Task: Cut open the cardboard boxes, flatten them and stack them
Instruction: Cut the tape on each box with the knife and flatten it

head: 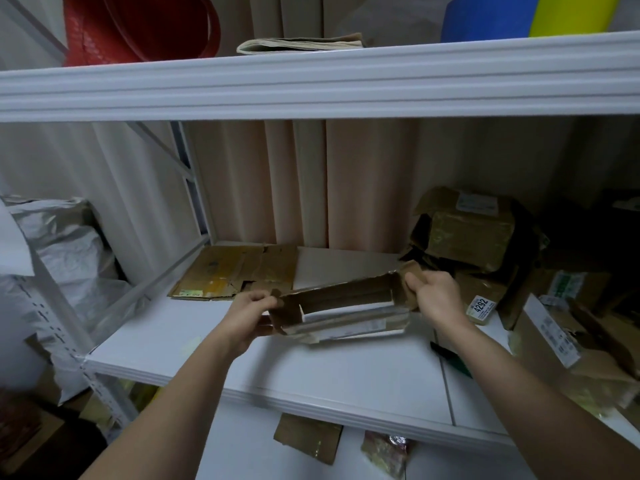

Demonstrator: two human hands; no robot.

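I hold a long, narrow opened cardboard box (pixel 346 306) just above the white shelf (pixel 311 372). My left hand (pixel 247 315) grips its left end flap. At the other end, my right hand (pixel 438 299) grips the right flap. The box's top is open and its inside shows. A stack of flattened cardboard (pixel 235 273) lies at the back left of the shelf. A pile of unflattened boxes (pixel 474 233) stands at the back right.
A dark utility knife (pixel 448 355) lies on the shelf under my right forearm. More boxes with labels (pixel 554 327) crowd the right side. An upper shelf beam (pixel 311 88) runs overhead. Silver bags (pixel 69 244) fill the left rack. Cardboard scraps (pixel 308 441) lie below.
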